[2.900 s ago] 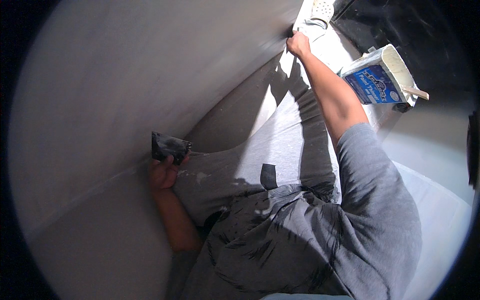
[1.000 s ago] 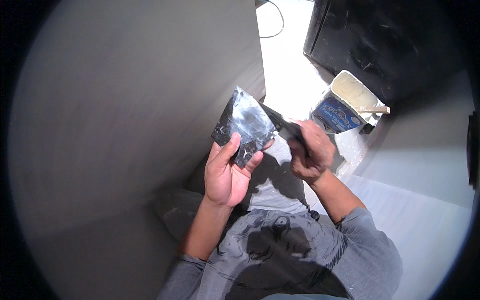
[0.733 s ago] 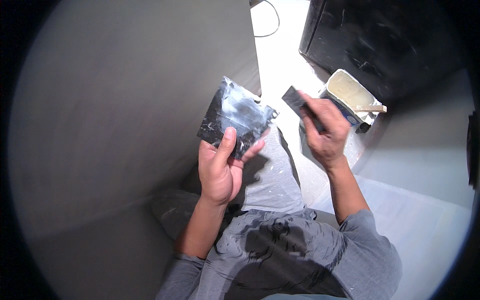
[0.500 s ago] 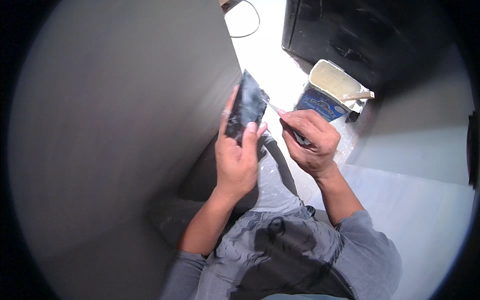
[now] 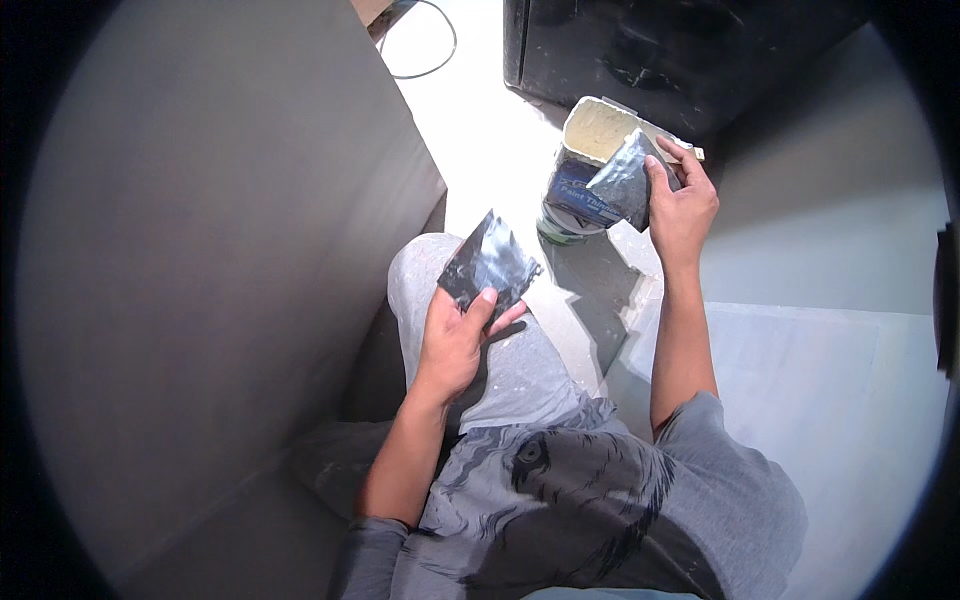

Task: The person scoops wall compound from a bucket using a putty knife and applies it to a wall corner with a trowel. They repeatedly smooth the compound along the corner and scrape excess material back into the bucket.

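My left hand point(image 5: 455, 345) is closed on a flat, dark, four-sided spreader point(image 5: 490, 262) with whitish smears, its thumb on top and fingers beneath. It is above my light-trousered leg. My right hand point(image 5: 684, 212) pinches a second dark flat spreader point(image 5: 624, 182), tilted and shiny with pale smears. That spreader is just in front of a cut-open rectangular blue can point(image 5: 577, 182) and covers part of it. Cream-coloured paste point(image 5: 597, 132) lines the can's inside. Whether the spreader touches the can I cannot tell.
Beneath the blue can is a round pail point(image 5: 565, 227), partly hidden. A black scuffed box-like object point(image 5: 640, 60) stands behind it. A large grey panel point(image 5: 240, 200) rises on my left, and a pale panel point(image 5: 790, 370) lies on my right. A dark cable point(image 5: 455, 45) loops on the bright floor.
My right hand has moved away from the left one, up and right to the can, and its spreader now shows broadside. My left hand has lowered with its spreader. The view has shifted.
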The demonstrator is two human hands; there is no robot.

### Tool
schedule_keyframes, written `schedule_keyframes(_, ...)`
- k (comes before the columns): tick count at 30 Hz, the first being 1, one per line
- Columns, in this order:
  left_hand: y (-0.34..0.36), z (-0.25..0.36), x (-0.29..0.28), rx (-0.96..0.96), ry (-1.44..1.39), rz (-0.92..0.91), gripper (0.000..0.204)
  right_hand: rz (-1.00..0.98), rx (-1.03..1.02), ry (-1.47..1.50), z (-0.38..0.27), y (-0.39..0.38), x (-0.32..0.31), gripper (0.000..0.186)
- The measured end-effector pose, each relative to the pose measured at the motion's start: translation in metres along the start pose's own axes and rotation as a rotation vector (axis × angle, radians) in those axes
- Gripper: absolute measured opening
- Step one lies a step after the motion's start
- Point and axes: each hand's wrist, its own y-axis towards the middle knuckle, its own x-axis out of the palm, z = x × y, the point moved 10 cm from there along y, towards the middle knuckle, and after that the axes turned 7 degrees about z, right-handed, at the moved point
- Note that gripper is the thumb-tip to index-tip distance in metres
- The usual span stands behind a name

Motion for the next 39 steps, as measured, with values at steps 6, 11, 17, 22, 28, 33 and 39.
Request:
schedule_keyframes(6,-0.008,-0.011,-0.017,-0.052,-0.054,-0.012,0.045,-0.168,0.143,-0.147,0.039,-0.005,0.007,0.022)
schedule_keyframes(11,-0.011,-0.008,-0.019,-0.079,-0.090,-0.002,0.047,-0.408,0.220,-0.014,0.048,-0.012,0.012,0.020)
schedule_keyframes(17,-0.022,0.005,-0.026,-0.069,-0.234,0.030,0.041,-0.763,0.442,0.262,0.023,-0.042,0.018,0.029)
schedule_keyframes(22,-0.036,0.052,-0.037,0.138,-0.361,0.185,0.034,-0.690,0.487,1.006,-0.054,-0.058,0.035,0.066)
schedule_keyframes(28,-0.074,0.109,-0.049,0.602,-0.244,0.333,0.039,-1.067,0.756,1.144,-0.121,-0.143,0.096,0.044)
schedule_keyframes(33,-0.087,0.096,-0.079,0.673,-0.223,0.465,0.040,-0.973,0.735,1.106,-0.130,-0.179,0.117,0.022)
schedule_keyframes(39,-0.101,0.075,-0.093,0.824,-0.155,0.531,0.033,-0.888,0.727,1.044,-0.131,-0.187,0.110,0.022)
